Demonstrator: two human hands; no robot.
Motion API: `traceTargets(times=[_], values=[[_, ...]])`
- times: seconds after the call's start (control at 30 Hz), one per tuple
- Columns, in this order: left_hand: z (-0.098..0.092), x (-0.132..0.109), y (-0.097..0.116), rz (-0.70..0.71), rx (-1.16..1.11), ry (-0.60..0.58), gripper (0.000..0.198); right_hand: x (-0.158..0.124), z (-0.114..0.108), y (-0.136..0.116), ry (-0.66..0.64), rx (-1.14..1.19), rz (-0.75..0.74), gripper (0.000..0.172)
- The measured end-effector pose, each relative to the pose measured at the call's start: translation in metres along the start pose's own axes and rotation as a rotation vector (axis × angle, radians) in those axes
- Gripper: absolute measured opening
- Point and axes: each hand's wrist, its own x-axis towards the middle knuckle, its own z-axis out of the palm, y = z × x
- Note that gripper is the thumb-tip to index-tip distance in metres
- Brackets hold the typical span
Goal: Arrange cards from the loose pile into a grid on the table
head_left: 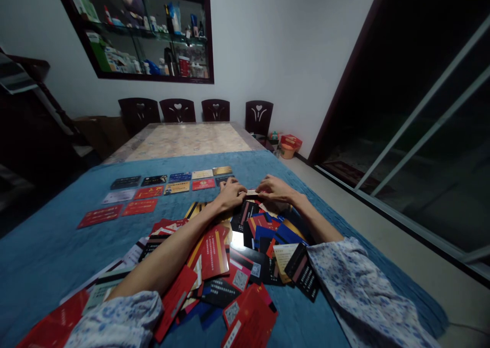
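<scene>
Both my hands meet at the far edge of a loose heap of plastic cards. The fingers of my left hand [230, 194] are bent at the left end of a pale card [252, 192], seen nearly edge-on. At its other end, the fingers of my right hand [276, 189] are closed on it. Below them the heap holds black, blue, gold and red cards, among them a red card with a gold stripe [215, 252]. Left of my left hand, several cards lie face up in rows, including a red and white card [203, 184] and a tan card [176, 187].
A blue cloth [49, 246] covers the near part of the table, and the patterned far end [191, 136] is bare. Dark chairs [178, 110] line the wall under a glass-shelved cabinet [153, 31]. Dark sliding doors [413, 133] stand at the right.
</scene>
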Motion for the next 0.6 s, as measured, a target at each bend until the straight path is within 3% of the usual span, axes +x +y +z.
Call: traceTargets(times=[0.3, 0.6], values=[[-0.004, 0.002, -0.003, -0.039, -0.032, 0.052, 0.035, 0.002, 0.005, -0.001, 0.126, 0.038, 0.055, 0.031], [-0.002, 0.003, -0.006, -0.064, -0.063, 0.09, 0.031, 0.004, 0.016, 0.005, 0.239, 0.098, 0.002, 0.031]])
